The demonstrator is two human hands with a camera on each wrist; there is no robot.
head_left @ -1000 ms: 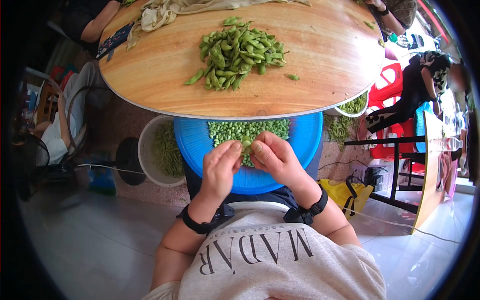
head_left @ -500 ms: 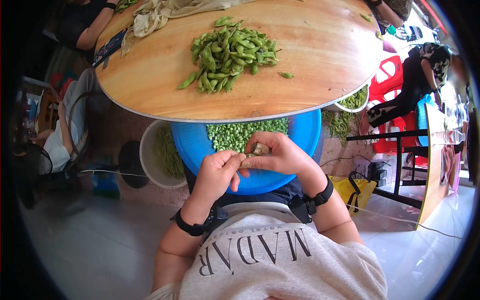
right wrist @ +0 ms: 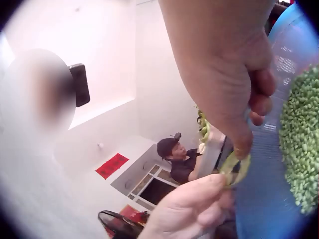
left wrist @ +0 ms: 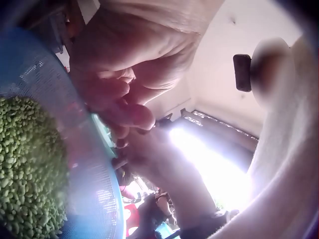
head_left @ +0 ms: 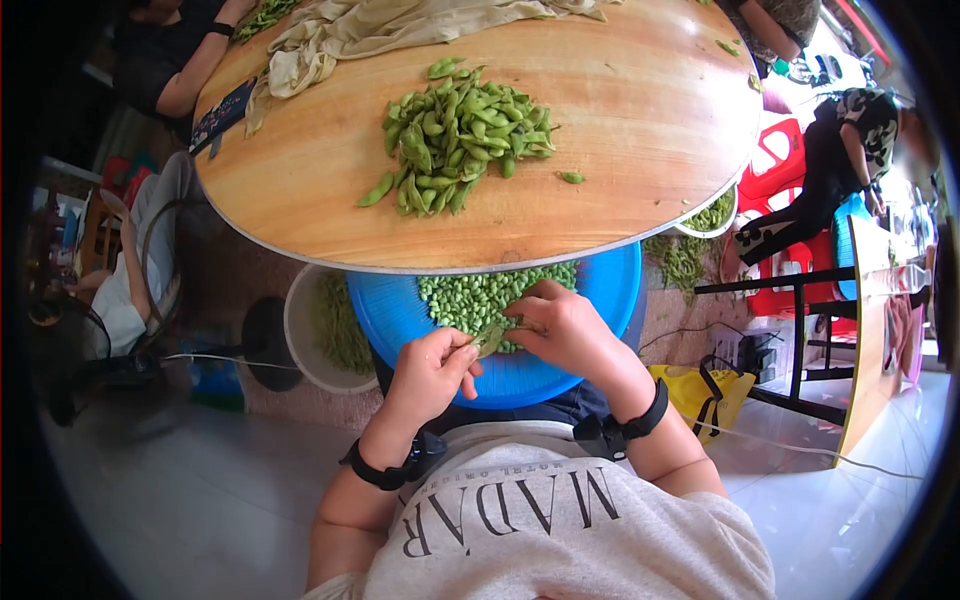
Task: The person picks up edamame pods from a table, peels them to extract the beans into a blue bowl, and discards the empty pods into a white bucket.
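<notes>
My left hand (head_left: 428,372) pinches a green soybean pod (head_left: 488,342) between thumb and index finger, over the near side of a blue mesh basket (head_left: 618,300). On the pod's other end are the curled fingers of my right hand (head_left: 568,330), palm turned down. Seen from the right wrist, the pod (right wrist: 230,167) looks split, with a gap along its middle. Shelled green beans (head_left: 455,300) cover the basket's bottom beneath both hands. In the left wrist view, the left hand (left wrist: 134,74) hides the pod.
Just beyond the basket, a round wooden table (head_left: 300,210) bears a heap of unshelled pods (head_left: 465,135) and a beige cloth (head_left: 300,50). A white tub (head_left: 305,340) of pods stands left on the floor, a yellow bag (head_left: 725,395) right. Other people sit around the table.
A second ago both hands pinched at a pod side by side. Since half a second ago the right hand has turned palm down and drawn slightly apart, and the pod shows between the hands.
</notes>
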